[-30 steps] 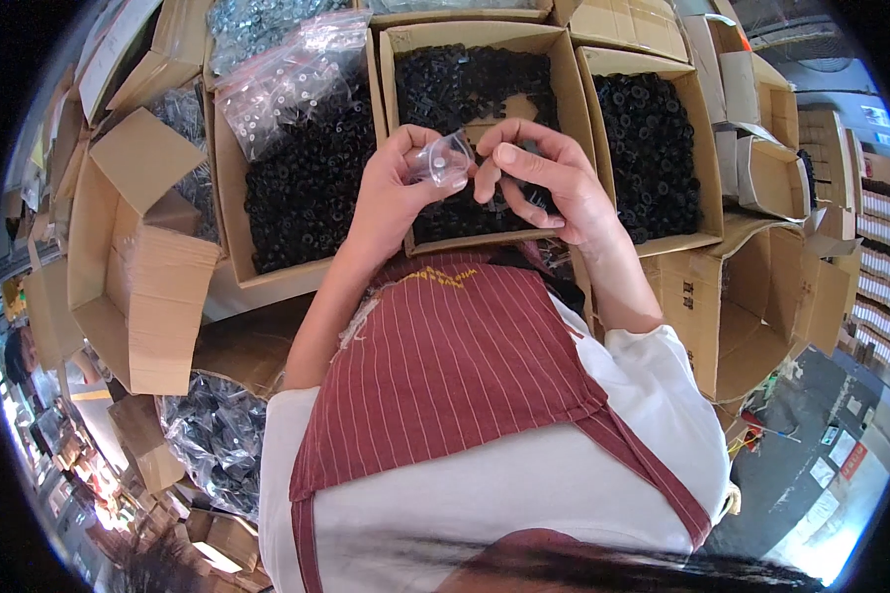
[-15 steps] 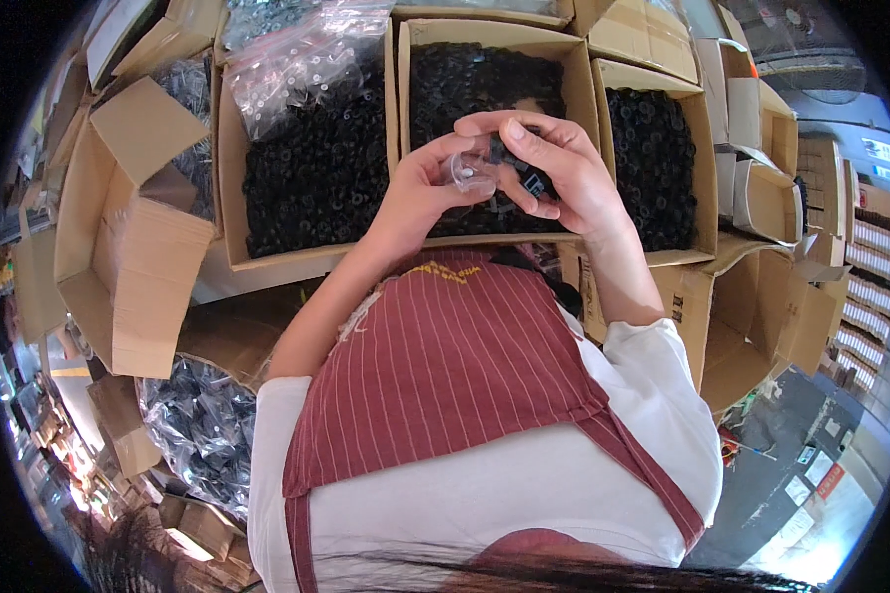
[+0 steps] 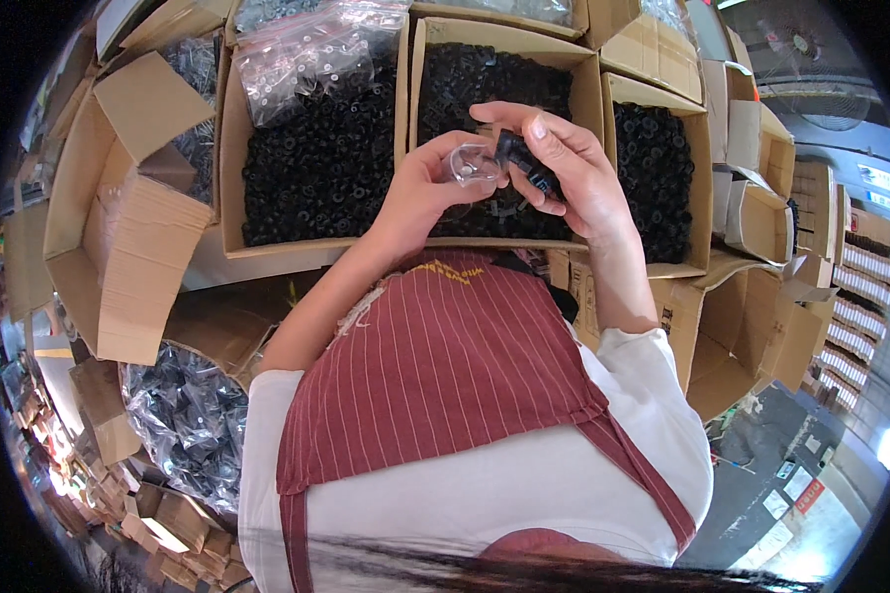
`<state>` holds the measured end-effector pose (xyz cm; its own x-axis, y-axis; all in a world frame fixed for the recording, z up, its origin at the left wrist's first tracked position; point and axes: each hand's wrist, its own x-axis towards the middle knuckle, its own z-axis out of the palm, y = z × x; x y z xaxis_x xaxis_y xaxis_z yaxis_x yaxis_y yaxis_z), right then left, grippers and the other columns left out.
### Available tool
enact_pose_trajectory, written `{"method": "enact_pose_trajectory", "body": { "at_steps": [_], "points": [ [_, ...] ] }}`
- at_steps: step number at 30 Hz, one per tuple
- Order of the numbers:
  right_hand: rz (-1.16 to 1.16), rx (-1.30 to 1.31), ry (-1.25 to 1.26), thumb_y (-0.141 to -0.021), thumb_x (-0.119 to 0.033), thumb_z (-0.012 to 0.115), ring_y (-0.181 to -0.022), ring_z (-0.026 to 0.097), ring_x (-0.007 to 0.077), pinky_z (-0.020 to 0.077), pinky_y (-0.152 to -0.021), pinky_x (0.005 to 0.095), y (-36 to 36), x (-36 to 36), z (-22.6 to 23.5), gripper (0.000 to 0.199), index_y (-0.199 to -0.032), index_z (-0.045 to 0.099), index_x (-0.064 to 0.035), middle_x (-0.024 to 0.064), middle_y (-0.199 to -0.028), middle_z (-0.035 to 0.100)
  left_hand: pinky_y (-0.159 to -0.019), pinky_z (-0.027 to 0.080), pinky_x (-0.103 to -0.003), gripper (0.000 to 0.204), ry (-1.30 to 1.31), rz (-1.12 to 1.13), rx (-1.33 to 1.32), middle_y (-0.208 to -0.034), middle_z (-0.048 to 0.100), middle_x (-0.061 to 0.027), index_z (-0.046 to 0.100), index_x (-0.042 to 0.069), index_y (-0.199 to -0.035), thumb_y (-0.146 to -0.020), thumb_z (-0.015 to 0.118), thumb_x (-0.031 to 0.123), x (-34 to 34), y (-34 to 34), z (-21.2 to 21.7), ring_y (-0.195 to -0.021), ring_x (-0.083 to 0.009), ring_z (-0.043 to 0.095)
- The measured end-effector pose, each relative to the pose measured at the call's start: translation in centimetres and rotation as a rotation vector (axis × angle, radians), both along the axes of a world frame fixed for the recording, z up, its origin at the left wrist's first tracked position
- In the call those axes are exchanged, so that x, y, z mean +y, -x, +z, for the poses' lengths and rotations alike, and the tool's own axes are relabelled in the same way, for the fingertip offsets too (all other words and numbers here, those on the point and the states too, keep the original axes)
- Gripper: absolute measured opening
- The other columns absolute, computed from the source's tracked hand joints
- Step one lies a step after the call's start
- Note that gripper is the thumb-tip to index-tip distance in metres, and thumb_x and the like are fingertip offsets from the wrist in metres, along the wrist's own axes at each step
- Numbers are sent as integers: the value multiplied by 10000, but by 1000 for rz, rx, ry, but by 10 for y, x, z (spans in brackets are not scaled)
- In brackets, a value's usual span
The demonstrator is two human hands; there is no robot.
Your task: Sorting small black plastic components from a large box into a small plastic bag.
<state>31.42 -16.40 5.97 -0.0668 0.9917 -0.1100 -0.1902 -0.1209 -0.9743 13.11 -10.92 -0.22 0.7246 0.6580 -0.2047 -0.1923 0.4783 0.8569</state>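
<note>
Above the middle cardboard box (image 3: 499,30) of small black parts (image 3: 455,74), my two hands are close together. My left hand (image 3: 417,193) pinches a clear plastic piece (image 3: 473,168), round and cup-like, with a small pale spot inside. Curled around several small black plastic pieces (image 3: 532,170) is my right hand (image 3: 593,178), its thumb and forefinger on the far side of them. One black piece stands up beside the rim of the clear piece; I cannot tell whether they touch. The fingers hide part of what the right hand holds.
Left of the middle box, another box holds black rings (image 3: 311,178) under a clear bag (image 3: 316,59) of small pale parts. A narrower box of black rings (image 3: 653,158) adjoins on the right. An open-flapped carton (image 3: 138,257) stands far left, above bagged dark parts (image 3: 188,415).
The clear piece is tipped more upright in my left hand. My right fingers have spread slightly, showing more of the black pieces. The whole view has shifted a little.
</note>
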Motion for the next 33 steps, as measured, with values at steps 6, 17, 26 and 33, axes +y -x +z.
{"method": "enact_pose_trajectory", "body": {
  "at_steps": [6, 17, 26, 33],
  "points": [
    [-26, -43, -4, -1017, -347, 589, -508, 484, 36, 291, -394, 173, 0, 1, -7, 378, -1187, 703, -30, 17, -730, 640, -861, 530, -265, 430, -16, -8, 51, -1035, 698, -43, 614, 43, -1251, -839, 733, 36, -1, 0, 1, -974, -125, 667],
    [-62, -149, 74, -966, -172, 659, -538, 496, 32, 322, -432, 191, -4, -6, 14, 195, -1052, 725, -9, 6, -716, 627, -885, 529, -275, 413, -97, -22, -37, -1032, 710, -37, 633, 32, -1236, -832, 713, -1, 1, 2, -4, -967, -118, 671],
    [82, -626, -268, -896, -6, 682, -756, 599, 66, 496, -659, 251, 3, -5, 1, 304, -1197, 706, -50, 38, -984, 717, -898, 523, -279, 329, -101, -60, 61, -1082, 713, -60, 671, -1, -1197, -869, 650, -12, 4, 8, -6, -965, -120, 665],
    [294, -603, -17, -887, 0, 684, -744, 614, 82, 500, -674, 259, -9, -6, 16, 338, -1218, 701, -63, 30, -910, 712, -918, 517, -317, 386, 120, -121, 7, -1082, 707, -93, 608, -40, -1276, -895, 619, 23, 4, 10, 13, -961, -170, 674]
  ]
}}
